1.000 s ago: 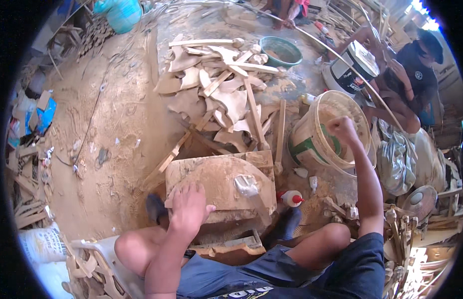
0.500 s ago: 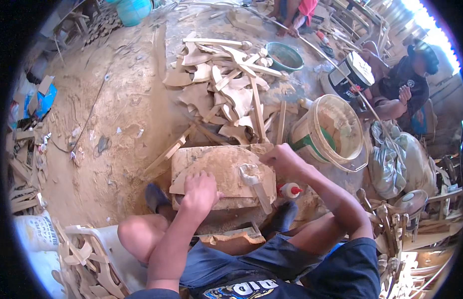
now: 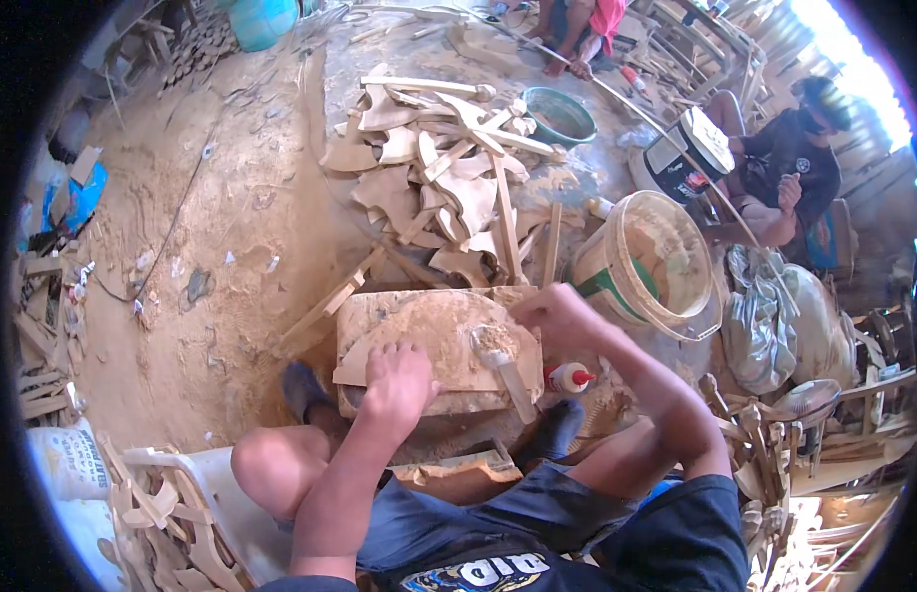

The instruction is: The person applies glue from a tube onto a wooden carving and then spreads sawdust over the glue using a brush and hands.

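Note:
My left hand [image 3: 399, 377] presses flat, fingers spread, on a thin curved-edged wooden board [image 3: 429, 331]. The board lies on a dusty wooden block [image 3: 458, 401] between my feet. At the block's far right corner my right hand [image 3: 551, 314] is closed, its fingers curled down at the board's edge. What they hold, if anything, is hidden. Between my hands lies a pale flat strip [image 3: 517, 389], its far end at a clump of sawdust [image 3: 496, 341]. A white squeeze bottle with a red cap [image 3: 573, 376] sits just right of the block.
Cut wooden pieces [image 3: 468, 192] are heaped beyond the block. A dusty bucket [image 3: 621, 259] stands right of them, near a green basin [image 3: 560, 115]. A co-worker [image 3: 789, 163] sits at the far right. More wooden parts [image 3: 172, 523] fill a white container at near left.
My hands keep nearly the same places, and the whole view shifts slightly. At the far right, the co-worker's head and raised hand have changed position.

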### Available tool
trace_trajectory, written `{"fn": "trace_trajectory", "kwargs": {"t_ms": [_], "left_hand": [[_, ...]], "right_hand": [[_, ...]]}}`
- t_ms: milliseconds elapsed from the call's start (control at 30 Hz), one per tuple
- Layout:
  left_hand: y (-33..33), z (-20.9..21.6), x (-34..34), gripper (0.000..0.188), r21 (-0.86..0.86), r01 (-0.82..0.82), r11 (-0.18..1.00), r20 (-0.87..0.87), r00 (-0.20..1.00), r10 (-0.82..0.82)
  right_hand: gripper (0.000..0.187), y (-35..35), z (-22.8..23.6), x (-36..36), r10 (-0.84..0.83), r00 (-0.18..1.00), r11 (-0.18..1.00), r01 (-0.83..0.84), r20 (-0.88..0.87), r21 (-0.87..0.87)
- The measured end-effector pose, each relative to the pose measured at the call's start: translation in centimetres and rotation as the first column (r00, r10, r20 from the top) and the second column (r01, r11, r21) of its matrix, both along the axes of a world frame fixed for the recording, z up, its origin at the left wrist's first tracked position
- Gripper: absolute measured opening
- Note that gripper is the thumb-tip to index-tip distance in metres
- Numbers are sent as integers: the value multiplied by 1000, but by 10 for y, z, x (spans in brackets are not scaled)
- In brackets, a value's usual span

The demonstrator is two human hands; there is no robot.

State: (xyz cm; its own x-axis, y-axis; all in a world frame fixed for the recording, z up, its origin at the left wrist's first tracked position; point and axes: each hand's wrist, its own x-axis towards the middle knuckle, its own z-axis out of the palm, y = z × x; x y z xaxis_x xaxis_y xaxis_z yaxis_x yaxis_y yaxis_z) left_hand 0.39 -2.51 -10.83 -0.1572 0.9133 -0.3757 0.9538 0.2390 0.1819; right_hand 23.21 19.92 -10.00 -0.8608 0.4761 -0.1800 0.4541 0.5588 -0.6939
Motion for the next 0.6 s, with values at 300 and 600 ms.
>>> {"fn": "trace_trajectory", "kwargs": {"t_ms": [300,600], "left_hand": [[-12,15,-12,65,-90,-32,995,-37,999,29],[13,2,-2,68,-222,-16,975,-87,996,-4]], "right_hand": [[25,160,26,156,-636,768,767,640,-70,55],[32,221,-94,236,-724,345,676,526,597,516]]}}
